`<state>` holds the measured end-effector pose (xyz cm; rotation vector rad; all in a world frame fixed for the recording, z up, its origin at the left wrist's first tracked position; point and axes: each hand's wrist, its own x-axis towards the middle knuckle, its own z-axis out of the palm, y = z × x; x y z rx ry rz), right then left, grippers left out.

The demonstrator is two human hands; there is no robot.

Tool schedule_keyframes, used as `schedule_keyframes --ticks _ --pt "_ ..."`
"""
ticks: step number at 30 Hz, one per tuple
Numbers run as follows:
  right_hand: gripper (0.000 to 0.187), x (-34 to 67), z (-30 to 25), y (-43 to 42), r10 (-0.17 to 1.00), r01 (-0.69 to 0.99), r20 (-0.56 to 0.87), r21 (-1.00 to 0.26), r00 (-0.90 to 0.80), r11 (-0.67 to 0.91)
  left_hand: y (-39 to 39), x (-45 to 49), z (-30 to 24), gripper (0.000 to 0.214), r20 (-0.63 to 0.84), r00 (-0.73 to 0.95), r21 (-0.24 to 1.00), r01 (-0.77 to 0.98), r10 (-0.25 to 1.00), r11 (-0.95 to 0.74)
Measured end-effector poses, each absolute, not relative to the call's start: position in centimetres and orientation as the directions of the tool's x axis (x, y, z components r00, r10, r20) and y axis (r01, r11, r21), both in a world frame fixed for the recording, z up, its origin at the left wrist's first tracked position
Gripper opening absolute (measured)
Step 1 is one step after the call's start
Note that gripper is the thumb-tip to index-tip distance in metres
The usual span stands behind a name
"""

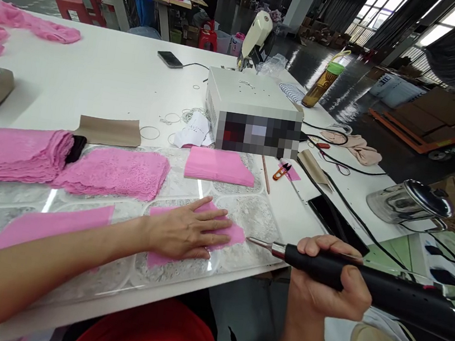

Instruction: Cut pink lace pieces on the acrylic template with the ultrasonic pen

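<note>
A: ok so what's each hand doing?

B: left hand is palm-down with the fingers fanned out flat, on top of a pink fabric piece. so that grip's fully spread, laid over the cloth rather than pinching it.

A: and the right one?

B: right hand has its grip wrapped snugly round a black-handled tool, kinda fat-pen shaped with a pointy metal tip. the tip's aimed left, right by the cloth's corner. can't tell if they're actually touching tbh

A: where's the cloth sitting?

B: on a grey stone-patterned mat near the front edge of the white table. there's a neat pink stack just past the hand, and a lacy pink pile off to its left.

A: what's the big box?

B: pale metal box behind the stack, front panel's pixelated so no clue what it says. orange-handled snips are lying to the right of the stack, there's a phone further back on the left, and a green-capped bottle stands beyond the box on the right.
</note>
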<state>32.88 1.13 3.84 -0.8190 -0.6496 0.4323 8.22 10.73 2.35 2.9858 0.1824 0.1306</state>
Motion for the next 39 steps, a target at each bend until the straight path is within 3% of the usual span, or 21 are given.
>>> schedule_keyframes --ticks 6,39 --pt "0.017 32.50 4.16 1.04 0.581 -0.115 0.324 -0.797 0.747 0.592 10.69 8.24 2.32 0.047 0.078 0.989 0.143 0.114 0.126 -0.983" --pt "0.016 32.14 4.05 1.49 0.592 -0.071 0.411 -0.778 0.693 0.624 10.63 8.26 2.62 0.047 0.082 0.988 0.164 0.117 0.132 -0.979"
